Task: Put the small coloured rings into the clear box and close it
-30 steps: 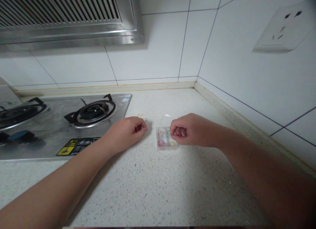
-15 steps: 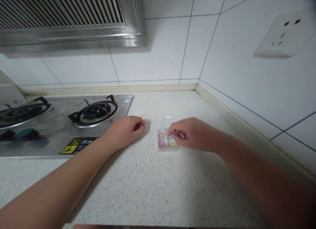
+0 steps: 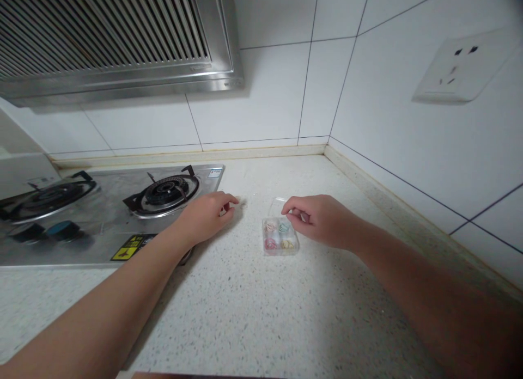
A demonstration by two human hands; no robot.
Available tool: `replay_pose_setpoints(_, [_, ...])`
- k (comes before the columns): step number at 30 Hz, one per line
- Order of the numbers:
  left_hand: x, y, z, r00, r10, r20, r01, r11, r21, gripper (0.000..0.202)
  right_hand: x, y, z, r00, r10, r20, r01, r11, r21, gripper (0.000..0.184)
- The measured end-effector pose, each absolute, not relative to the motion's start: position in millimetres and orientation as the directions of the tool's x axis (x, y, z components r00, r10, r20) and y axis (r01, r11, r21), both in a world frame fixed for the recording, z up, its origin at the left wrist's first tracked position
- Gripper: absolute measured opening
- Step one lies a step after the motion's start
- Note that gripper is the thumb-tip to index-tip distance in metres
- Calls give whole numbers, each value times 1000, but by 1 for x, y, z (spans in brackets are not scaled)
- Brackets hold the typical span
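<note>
Bright, even light from above; soft shadow under the hood (image 3: 118,41) at 11 o'clock; edges bend, corners dim.

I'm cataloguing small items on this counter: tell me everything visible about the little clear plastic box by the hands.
The small clear plastic box is squarish and split into four compartments holding tiny coloured pieces: whitish, green, red and yellow. Its clear lid looks swung open at the far side. It lies flat on the speckled countertop, right of the steel gas hob. The right hand hovers at its far right corner; contact is unclear.
</note>
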State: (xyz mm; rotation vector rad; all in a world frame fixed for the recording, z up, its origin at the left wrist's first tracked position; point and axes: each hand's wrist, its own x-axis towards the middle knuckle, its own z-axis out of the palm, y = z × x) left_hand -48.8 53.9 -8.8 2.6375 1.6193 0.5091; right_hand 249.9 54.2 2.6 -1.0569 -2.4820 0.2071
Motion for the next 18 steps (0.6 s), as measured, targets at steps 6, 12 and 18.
replay_pose_setpoints(6, [-43, 66, -18, 534, 813, 233, 839, -543, -33, 39, 249, 52, 2, -647, 701, 299, 658, 712, -245, 15])
replay_pose_setpoints(12, [-44, 72, -24, 540, 811, 225, 840, -537, -78, 37, 248, 52, 1, -657, 705, 268, 665, 709, -237, 14])
replay_pose_setpoints(18, [-46, 72, -23, 513, 818, 258, 850, -527, -17, 28, 246, 50, 2, -668, 704, 241, 668, 710, -222, 15])
